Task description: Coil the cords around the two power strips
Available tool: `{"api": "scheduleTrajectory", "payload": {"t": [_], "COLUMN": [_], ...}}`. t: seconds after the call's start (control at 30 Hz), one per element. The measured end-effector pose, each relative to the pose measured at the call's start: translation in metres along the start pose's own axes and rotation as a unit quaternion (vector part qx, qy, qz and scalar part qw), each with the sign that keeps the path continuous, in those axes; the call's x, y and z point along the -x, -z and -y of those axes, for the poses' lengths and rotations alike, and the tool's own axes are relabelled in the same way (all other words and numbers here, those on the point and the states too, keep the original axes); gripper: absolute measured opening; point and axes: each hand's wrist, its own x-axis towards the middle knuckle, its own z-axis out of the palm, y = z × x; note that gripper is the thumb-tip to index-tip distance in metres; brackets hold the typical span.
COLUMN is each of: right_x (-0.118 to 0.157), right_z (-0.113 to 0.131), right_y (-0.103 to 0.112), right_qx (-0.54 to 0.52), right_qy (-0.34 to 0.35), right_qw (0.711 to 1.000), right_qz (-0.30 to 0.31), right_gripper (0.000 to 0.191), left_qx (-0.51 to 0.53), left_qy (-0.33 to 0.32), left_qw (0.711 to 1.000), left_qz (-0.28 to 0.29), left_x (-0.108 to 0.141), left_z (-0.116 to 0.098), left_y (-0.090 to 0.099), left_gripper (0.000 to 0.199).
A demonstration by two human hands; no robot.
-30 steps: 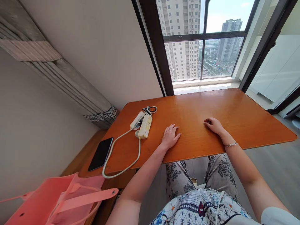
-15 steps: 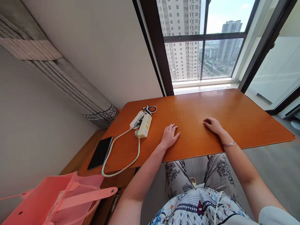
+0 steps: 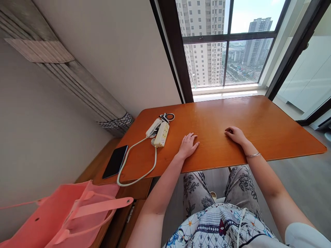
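My left hand [image 3: 188, 146] lies flat on the brown wooden table [image 3: 248, 119], palm down with its fingers spread, holding nothing. To its left sits a white power strip [image 3: 162, 134], apart from the fingertips. A second white power strip [image 3: 153, 127] lies beside that one, with a plug and a bundled cable at its far end. On the table's right half rests my right hand [image 3: 234, 135], its fingers curled loosely inward. I see nothing held in it, though the fingers partly hide the palm. A bracelet circles that wrist.
A black tablet or phone [image 3: 115, 162] lies near the table's left edge, by a looped white cord [image 3: 137, 183]. A pink bag [image 3: 64, 210] is at the lower left. Behind the table are a window [image 3: 227, 62] and a tied curtain [image 3: 85, 82].
The whole view has shifted slightly, with the table and window higher and a little farther right. Both hands keep nearly the same place and pose on the table.
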Motion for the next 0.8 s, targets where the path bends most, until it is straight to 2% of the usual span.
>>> {"api": "scheduleTrajectory", "payload": {"t": [0.6, 0.8], "right_x": [0.0, -0.0008], "right_z": [0.0025, 0.0026], "right_y": [0.0013, 0.002], "right_qx": [-0.006, -0.004], "right_qy": [-0.008, -0.009], "right_qw": [1.0, 1.0], "right_qz": [-0.001, -0.001], "right_gripper": [0.015, 0.014], "left_qx": [-0.002, 0.048], "left_qy": [-0.001, 0.004], "left_qw": [1.0, 0.999], "left_qz": [0.001, -0.021], "left_x": [-0.0016, -0.0044], "left_z": [0.0008, 0.0034], "left_y": [-0.0002, 0.0004], "left_gripper": [0.045, 0.045]}}
